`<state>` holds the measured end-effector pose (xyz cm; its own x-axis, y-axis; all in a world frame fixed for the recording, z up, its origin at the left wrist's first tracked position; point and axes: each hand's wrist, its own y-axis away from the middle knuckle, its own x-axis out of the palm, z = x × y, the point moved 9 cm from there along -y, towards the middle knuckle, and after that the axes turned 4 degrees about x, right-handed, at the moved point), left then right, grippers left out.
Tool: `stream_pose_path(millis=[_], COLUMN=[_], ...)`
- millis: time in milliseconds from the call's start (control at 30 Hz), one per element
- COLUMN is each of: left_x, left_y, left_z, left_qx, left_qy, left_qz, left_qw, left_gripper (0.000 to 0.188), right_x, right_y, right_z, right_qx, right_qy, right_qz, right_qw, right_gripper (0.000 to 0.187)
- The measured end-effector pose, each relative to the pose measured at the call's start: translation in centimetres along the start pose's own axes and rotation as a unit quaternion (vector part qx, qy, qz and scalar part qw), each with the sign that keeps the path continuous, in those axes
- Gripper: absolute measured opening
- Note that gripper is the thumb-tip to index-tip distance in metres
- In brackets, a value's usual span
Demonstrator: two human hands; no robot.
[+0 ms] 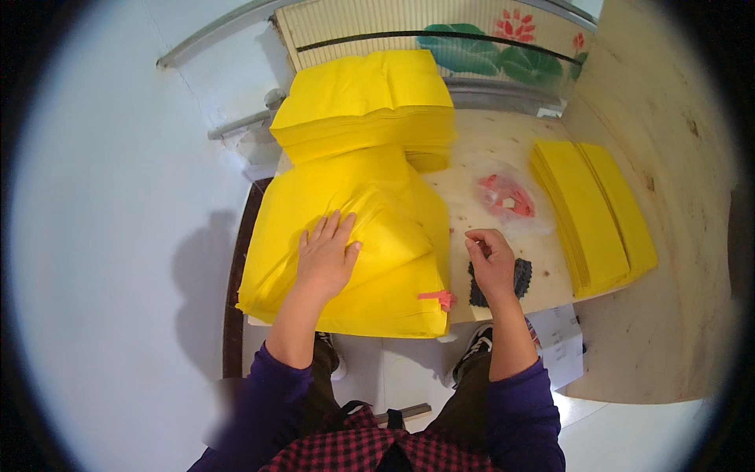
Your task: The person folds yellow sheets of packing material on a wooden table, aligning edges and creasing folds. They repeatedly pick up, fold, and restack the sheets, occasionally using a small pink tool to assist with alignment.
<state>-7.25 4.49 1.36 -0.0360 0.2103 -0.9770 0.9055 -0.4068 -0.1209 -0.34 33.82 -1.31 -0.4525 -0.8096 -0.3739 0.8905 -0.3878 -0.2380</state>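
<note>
My left hand [324, 256] lies flat, fingers stretched out, on a large piece of yellow fabric [287, 204]. The fabric is creased under and beside the palm and looks like the top of a pile. Right of it, my right hand [491, 263] hovers near a dark grey patch with jagged edges [522, 277]. Its thumb and fingers are curled together in a pinch; whatever is between them, if anything, is too small to make out. Small pink strips [445, 300] sit at the fabric's lower right corner.
Behind lies a thick stack of folded yellow fabric [362, 86]. Two narrower yellow stacks [586, 220] rest on the right of the wooden table [487, 138], beside a tall wooden panel [668, 157]. A clear plastic bag with pink pieces [503, 195] lies between. A white wall [102, 236] stands left.
</note>
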Motion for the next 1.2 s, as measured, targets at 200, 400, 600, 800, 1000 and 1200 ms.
stream_pose_path(millis=[200, 400, 600, 800, 1000, 1200], left_x=[-0.6, -0.5, -1.2, -2.8, -2.0, -1.7], left_y=[0.2, 0.7, 1.0, 1.5, 0.9, 0.1], left_z=[-0.7, -0.7, -0.7, -1.4, -1.8, -1.5], left_qx=[-0.013, 0.0, 0.026, 0.045, 0.038, 0.045], left_qy=[-0.027, 0.008, 0.012, 0.039, 0.044, 0.065], left_qz=[-0.014, -0.058, -0.101, -0.135, -0.117, -0.136], left_qw=[0.999, 0.998, 0.994, 0.989, 0.991, 0.987], left_gripper=[0.055, 0.056, 0.056, 0.061, 0.062, 0.052], right_x=[4.0, 9.0, 10.7, 10.8, 10.9, 10.3], right_y=[-1.5, -2.3, -3.5, -3.8, -3.9, -4.0], right_z=[5.0, 6.6, 5.2, 5.1, 4.7, 4.8], right_qx=[-0.111, -0.116, -0.093, -0.096, -0.079, -0.112], right_qy=[0.069, 0.147, 0.093, 0.084, 0.052, 0.072], right_qz=[0.098, 0.196, 0.18, 0.166, 0.15, 0.156], right_qw=[0.987, 0.962, 0.975, 0.978, 0.984, 0.979], right_gripper=[0.046, 0.073, 0.073, 0.067, 0.063, 0.059])
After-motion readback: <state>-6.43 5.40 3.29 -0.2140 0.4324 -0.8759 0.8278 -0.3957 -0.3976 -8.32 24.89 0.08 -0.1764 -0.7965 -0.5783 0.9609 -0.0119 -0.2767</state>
